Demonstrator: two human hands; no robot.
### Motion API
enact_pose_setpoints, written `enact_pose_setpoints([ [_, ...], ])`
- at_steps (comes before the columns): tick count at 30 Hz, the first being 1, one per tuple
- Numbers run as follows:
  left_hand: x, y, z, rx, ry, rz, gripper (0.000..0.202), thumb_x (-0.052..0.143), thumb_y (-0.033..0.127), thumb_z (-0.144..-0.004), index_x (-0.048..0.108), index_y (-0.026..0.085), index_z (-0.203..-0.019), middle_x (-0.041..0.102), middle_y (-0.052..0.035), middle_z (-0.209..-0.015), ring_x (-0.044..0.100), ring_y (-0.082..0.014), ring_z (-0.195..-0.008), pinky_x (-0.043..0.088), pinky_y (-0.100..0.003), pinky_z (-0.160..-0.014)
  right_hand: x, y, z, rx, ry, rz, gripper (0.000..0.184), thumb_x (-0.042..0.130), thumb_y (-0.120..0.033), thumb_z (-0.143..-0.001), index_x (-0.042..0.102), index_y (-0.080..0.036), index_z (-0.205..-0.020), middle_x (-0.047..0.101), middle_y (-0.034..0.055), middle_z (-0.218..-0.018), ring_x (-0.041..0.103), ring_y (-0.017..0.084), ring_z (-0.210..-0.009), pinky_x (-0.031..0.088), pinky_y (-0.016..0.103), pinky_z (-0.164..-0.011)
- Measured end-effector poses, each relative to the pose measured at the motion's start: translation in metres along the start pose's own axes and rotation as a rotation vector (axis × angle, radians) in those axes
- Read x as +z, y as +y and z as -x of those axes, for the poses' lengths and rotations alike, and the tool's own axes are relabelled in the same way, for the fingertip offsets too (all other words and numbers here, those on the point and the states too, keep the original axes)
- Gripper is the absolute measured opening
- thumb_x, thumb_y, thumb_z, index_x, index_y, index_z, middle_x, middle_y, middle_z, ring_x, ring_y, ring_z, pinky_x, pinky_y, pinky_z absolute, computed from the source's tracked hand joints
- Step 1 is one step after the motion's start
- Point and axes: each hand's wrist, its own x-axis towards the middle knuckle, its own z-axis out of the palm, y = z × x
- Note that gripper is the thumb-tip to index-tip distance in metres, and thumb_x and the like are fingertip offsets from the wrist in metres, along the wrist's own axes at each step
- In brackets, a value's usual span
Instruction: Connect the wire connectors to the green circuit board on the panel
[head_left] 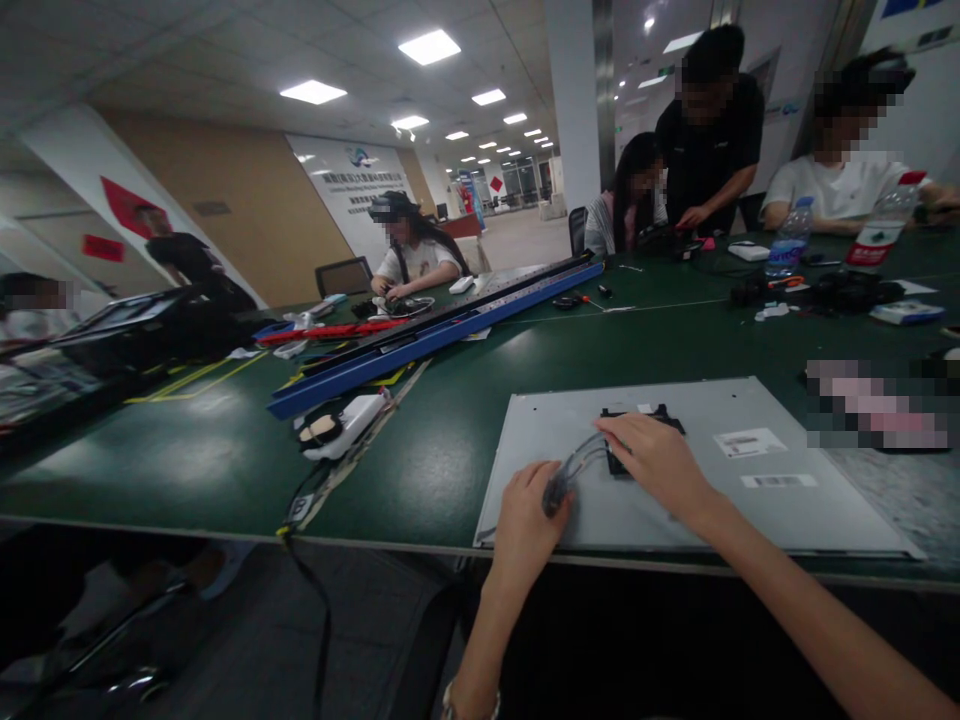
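A flat grey metal panel (750,500) lies on the green table (450,440) right in front of me. A small black module (637,425) sits on the panel's upper middle, with a bundle of thin wires (581,462) running from it to the left. My left hand (525,525) is closed on the dark connector end of those wires near the panel's left part. My right hand (656,462) rests on the panel with its fingers bent over the black module and the start of the wires.
A long blue and black rail (435,335) crosses the table diagonally beyond the panel. A white device (337,425) with a cable lies left of the panel. Several other people sit and stand at the far side, among water bottles (787,240), tools and small boxes.
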Motion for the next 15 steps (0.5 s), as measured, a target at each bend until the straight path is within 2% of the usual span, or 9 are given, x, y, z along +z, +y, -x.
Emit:
enact_pose_setpoints([
  [4,0.004,-0.002,0.002,-0.046,0.018,0.05,0.038,0.058,0.011,-0.078,0.06,0.021,-0.115,0.067,-0.0061,-0.103,0.063,-0.0198,-0.092,0.05,-0.038,-0.089,0.009,-0.022,-0.001,-0.093,-0.122,0.062,0.026,0.051,-0.003,-0.087,0.067,-0.016,-0.104,0.071,0.0096,-0.101,0.064,0.023,-0.094,0.051,0.034,-0.082],
  [8,0.005,-0.003,0.005,-0.052,0.031,0.031,0.042,0.058,0.009,-0.077,0.059,0.022,-0.116,0.068,-0.0048,-0.102,0.062,-0.0198,-0.092,0.05,-0.038,-0.088,0.021,-0.033,0.005,-0.107,-0.225,0.07,0.019,0.057,-0.003,-0.085,0.067,-0.016,-0.092,0.071,0.0072,-0.096,0.064,0.022,-0.092,0.051,0.034,-0.082],
  [11,0.005,-0.001,0.005,-0.038,0.041,0.017,0.041,0.059,0.012,-0.079,0.058,0.022,-0.119,0.067,-0.0052,-0.104,0.062,-0.0201,-0.095,0.049,-0.039,-0.091,0.029,-0.034,0.013,-0.107,-0.223,0.083,0.018,0.057,-0.003,-0.086,0.067,-0.016,-0.093,0.07,0.0077,-0.099,0.063,0.022,-0.094,0.05,0.034,-0.083],
  [15,0.005,0.002,0.004,0.006,0.099,-0.005,0.035,0.055,0.019,-0.086,0.057,0.021,-0.121,0.062,-0.0076,-0.119,0.058,-0.0209,-0.111,0.046,-0.04,-0.1,0.031,-0.034,0.024,-0.122,-0.167,0.12,0.021,0.054,-0.002,-0.086,0.067,-0.016,-0.096,0.07,0.0094,-0.102,0.063,0.022,-0.095,0.05,0.034,-0.083],
])
